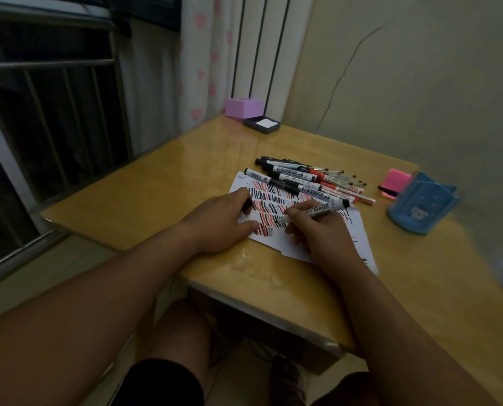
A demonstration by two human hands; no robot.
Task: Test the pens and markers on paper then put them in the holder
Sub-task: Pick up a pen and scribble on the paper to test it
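Right hand [317,230]: I have it closed in a writing grip on a whiteboard marker [314,211], tip down on the paper [276,238]
Marker axis: tip toward me and left, butt end up and right, already aimed roughly at the holder
Left hand [226,221]: lies on the left part of the paper, pinning it; thumb and forefinger are curled round a small black piece [247,206], which I judge to be the marker's cap
Paper: on the table [156,194] before me, covered in rows of black and red strokes, a little white left along the near edge
Holder [420,205]: blue, standing well off to the right of the paper, past the right hand; that hand is the nearer of the two
Holder contents: I cannot see inside from this angle
Untested stock [308,178]: heap of markers and pens at the far edge of the paper, partly on it, lying mostly left to right
Other containers: purple box [244,107] and a dark tray [261,124] holding white slips, far corner
Pink block [395,181]: just left of the holder, a dark pen resting on it
Step, by my reckoning: testing; capping and the move rightward to the holder come after
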